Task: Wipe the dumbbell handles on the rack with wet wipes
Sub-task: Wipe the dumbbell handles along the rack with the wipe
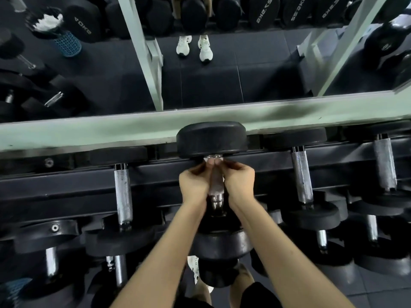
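A black dumbbell (212,138) lies on the top tier of the dark rack (55,181), straight in front of me. A white wet wipe (216,182) is wrapped around its metal handle (216,200). My left hand (194,182) grips the wipe and handle from the left. My right hand (240,180) grips them from the right. The fingertips of both hands pinch the wipe's far end close to the far dumbbell head. The bare end of the handle shows below the wipe.
Other dumbbells sit on the rack, with knurled handles at left (123,194) and right (301,176). A pale green ledge (89,130) runs behind the rack under a mirror showing white shoes (194,47). A blue mesh bin (66,43) is at upper left.
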Motion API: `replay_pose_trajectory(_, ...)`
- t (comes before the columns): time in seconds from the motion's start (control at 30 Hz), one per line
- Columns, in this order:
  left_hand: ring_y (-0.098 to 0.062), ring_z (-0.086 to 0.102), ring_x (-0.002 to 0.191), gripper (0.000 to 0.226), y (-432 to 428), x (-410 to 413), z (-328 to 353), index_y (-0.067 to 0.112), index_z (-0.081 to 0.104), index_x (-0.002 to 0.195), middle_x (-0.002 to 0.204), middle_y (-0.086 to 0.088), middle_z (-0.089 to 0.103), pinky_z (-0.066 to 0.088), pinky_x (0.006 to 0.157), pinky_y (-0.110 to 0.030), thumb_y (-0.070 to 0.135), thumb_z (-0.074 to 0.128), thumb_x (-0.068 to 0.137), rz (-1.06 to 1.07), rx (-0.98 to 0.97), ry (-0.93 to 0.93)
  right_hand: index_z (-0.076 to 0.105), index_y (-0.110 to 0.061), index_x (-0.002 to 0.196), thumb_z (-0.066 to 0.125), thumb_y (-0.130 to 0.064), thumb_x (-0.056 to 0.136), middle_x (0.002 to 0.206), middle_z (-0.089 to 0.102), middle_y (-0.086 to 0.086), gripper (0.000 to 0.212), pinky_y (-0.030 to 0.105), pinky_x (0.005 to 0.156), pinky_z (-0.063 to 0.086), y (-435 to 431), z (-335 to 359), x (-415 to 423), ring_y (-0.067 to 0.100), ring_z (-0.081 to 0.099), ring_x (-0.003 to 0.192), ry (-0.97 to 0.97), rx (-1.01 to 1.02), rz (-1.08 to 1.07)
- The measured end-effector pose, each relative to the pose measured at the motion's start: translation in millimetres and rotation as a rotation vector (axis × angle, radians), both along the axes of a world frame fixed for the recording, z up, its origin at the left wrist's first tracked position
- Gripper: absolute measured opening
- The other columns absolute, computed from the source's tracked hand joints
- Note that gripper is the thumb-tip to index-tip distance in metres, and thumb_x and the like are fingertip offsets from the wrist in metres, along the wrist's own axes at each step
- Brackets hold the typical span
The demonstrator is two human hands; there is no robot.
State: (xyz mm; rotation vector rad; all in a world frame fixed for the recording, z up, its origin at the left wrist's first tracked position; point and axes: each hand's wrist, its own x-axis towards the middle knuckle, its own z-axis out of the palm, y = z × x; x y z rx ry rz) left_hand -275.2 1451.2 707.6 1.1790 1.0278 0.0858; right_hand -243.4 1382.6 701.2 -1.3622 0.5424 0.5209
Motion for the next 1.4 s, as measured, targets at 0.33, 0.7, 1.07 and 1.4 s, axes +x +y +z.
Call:
replay_pose_trajectory(0.33, -0.011, 0.07, 0.084, 0.029, 16, -31, 1, 0.019, 0.075, 0.079, 0.082, -0.002, 0.075, 0.054, 0.076, -0.025, 0.045, 0.077, 0.068, -0.361, 0.152, 0.099, 0.076, -0.014, 0.079, 0.074, -0.02, 0.081, 0.073, 0.073, -0.001, 0.006, 0.024, 0.073, 0.054, -34, 1, -17, 0.01, 0.069, 0.077, -0.119, -0.235, 0.38)
replay_pose_trajectory(0.7, -0.015, 0.067, 0.08, 0.018, 5, -1, -2, 0.02, 0.071, 0.065, 0.063, 0.009, 0.07, 0.052, 0.077, -0.029, 0.013, 0.071, 0.081, -0.024, 0.182, -0.009, 0.075, -0.012, 0.074, 0.066, -0.013, 0.086, 0.073, 0.073, 0.006, 0.014, 0.033, 0.073, 0.054, -1, 1, -4, 0.011, 0.063, 0.075, -0.201, -0.326, 0.141)
replay_pose_trajectory(1.07, -0.009, 0.064, 0.072, 0.016, 7, -2, -2, 0.015, 0.067, 0.073, 0.076, 0.0, 0.068, 0.053, 0.075, -0.02, 0.023, 0.064, 0.087, -0.05, 0.031, 0.059, 0.076, -0.014, 0.095, 0.067, -0.013, 0.085, 0.086, 0.075, 0.0, 0.014, 0.031, 0.08, 0.055, 3, 5, -21, 0.009, 0.066, 0.085, -0.149, -0.296, 0.072)
replay_pose_trajectory(1.4, -0.016, 0.066, 0.071, 0.02, -10, -3, 16, 0.012, 0.068, 0.072, 0.067, 0.001, 0.069, 0.053, 0.067, -0.028, 0.008, 0.058, 0.089, 0.147, 0.03, -0.022, 0.073, -0.019, 0.069, 0.062, -0.008, 0.087, 0.07, 0.072, 0.002, 0.024, 0.039, 0.078, 0.058, 22, 18, -22, 0.019, 0.071, 0.075, -0.081, -0.118, -0.127)
